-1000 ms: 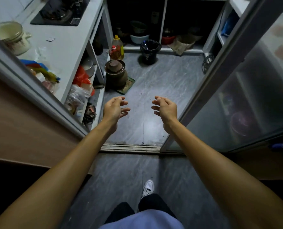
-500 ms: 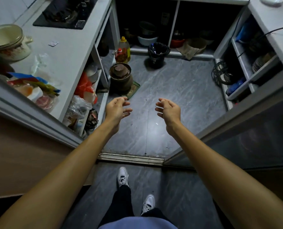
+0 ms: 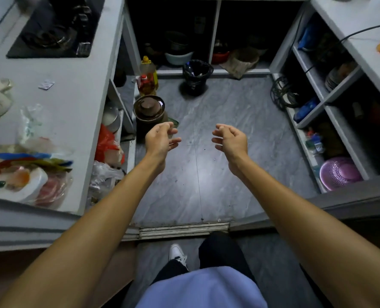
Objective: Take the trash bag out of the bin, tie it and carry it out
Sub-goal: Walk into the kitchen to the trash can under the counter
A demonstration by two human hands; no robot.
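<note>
Two bare hands are reaching out ahead of us, and we are standing right at the metal door track [image 3: 184,229] of a narrow kitchen. Our left hand [image 3: 159,140] is hanging over the grey marbled floor [image 3: 229,112] with its fingers loosely curled and nothing in its grasp; our right hand [image 3: 230,138] is mirroring it, fingers half bent, palm turned inward, equally empty. We are seeing them held apart from each other, with bare floor showing between them. Well ahead of both hands, the bin [image 3: 195,80] is sitting on the floor against the far shelf unit, and the black trash bag [image 3: 208,68] is lining it, its edge folded over the rim, so the bag is still in the bin and neither hand is touching it. Just left of the bin, two oil bottles [image 3: 148,77] are standing upright, and nearer to us a brown lidded clay pot [image 3: 149,107] is resting on the floor, just beyond our left hand. We are passing the white counter [image 3: 84,90] on our left, with plastic bags and packets piled at its near end, while a purple colander [image 3: 337,172] is lying on the bottom shelf to our right. Down below, one white shoe [image 3: 177,252] is planted just short of the track.
</note>
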